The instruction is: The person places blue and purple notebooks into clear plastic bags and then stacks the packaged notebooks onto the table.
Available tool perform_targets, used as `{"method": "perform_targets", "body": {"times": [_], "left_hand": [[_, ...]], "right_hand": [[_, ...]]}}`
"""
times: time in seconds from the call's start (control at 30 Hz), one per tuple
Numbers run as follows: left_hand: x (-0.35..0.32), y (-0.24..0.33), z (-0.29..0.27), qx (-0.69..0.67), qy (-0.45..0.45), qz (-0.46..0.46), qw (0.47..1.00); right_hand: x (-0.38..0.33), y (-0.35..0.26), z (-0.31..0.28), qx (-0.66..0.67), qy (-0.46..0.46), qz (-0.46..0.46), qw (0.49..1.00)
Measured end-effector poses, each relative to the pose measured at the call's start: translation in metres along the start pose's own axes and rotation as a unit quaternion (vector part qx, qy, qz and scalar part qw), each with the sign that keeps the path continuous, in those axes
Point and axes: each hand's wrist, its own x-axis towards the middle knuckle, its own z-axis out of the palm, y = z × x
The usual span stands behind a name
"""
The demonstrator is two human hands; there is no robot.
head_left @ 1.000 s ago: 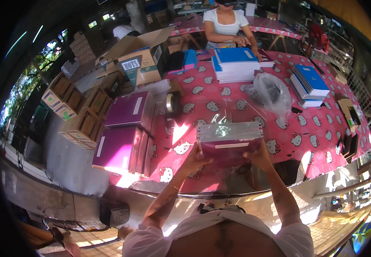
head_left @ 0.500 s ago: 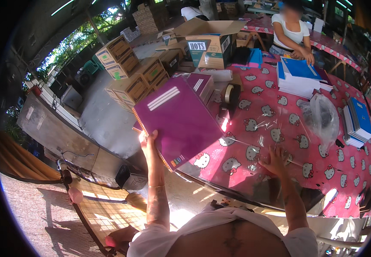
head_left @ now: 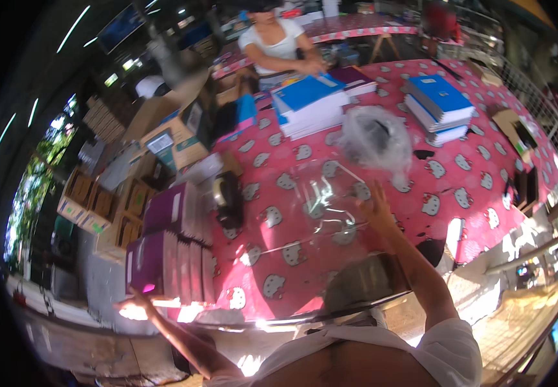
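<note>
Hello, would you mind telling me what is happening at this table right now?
A person stands at a table with a pink patterned cloth. Their left hand reaches out by a row of purple books standing at the table's left edge. Their right hand is raised, open, over clear plastic sleeves lying on the cloth. Across the table, another person handles a stack of blue books; a crumpled plastic bag lies between.
</note>
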Motion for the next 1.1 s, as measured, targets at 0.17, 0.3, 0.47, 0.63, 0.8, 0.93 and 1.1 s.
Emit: {"method": "perform_targets", "body": {"times": [0.17,0.3,0.47,0.63,0.8,0.93,1.1], "left_hand": [[0.020,0.212,-0.196,-0.364,-0.133,-0.037,0.921],[-0.033,0.317,-0.307,-0.522,-0.215,0.076,0.822],[-0.090,0.324,-0.329,-0.485,-0.312,0.118,0.809],[-0.103,0.347,-0.373,-0.491,-0.393,0.050,0.776],[-0.122,0.362,-0.397,-0.516,-0.396,0.109,0.752],[-0.146,0.402,-0.444,-0.604,-0.376,0.159,0.684],[-0.175,0.455,-0.518,-0.665,-0.683,0.114,0.279]], "right_hand": [[0.117,0.111,-0.256,0.271,0.245,0.235,0.901],[0.192,0.218,-0.375,0.429,0.278,0.325,0.795],[0.272,0.276,-0.379,0.471,0.283,0.375,0.746],[0.302,0.298,-0.372,0.440,0.382,0.390,0.713],[0.321,0.262,-0.368,0.507,0.343,0.237,0.754],[0.351,0.213,-0.363,0.445,0.466,0.296,0.705],[0.339,0.189,-0.400,0.417,0.515,0.123,0.739]]}}
